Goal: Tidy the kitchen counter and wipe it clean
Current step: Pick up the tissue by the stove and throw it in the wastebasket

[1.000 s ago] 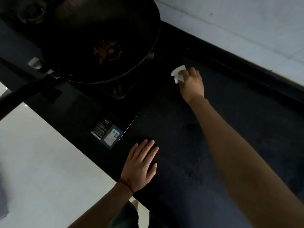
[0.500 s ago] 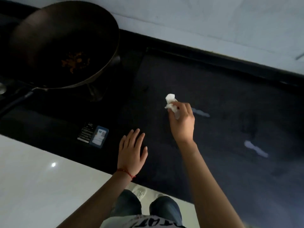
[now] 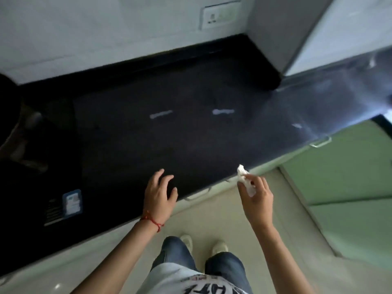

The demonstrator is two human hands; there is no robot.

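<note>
The dark kitchen counter (image 3: 191, 134) stretches across the head view. My right hand (image 3: 257, 198) pinches a crumpled white tissue (image 3: 244, 177), held in the air just past the counter's front edge, over the floor. My left hand (image 3: 159, 194) hovers at the front edge of the counter with its fingers spread and loosely bent, holding nothing. Two pale streaks (image 3: 161, 114) lie on the middle of the counter, and a third smaller mark (image 3: 297, 125) sits farther right.
A dark stove with a blue label (image 3: 72, 201) fills the counter's left end. A wall socket (image 3: 219, 16) is above the counter. Cabinet handles (image 3: 198, 195) show under the front edge. Green floor (image 3: 350, 187) lies to the right; my feet (image 3: 201, 244) stand below.
My right hand has pulled the tissue back from the counter's surface, off past the front edge. The view has swung right, so the wok has left the frame. My left hand has lifted slightly.
</note>
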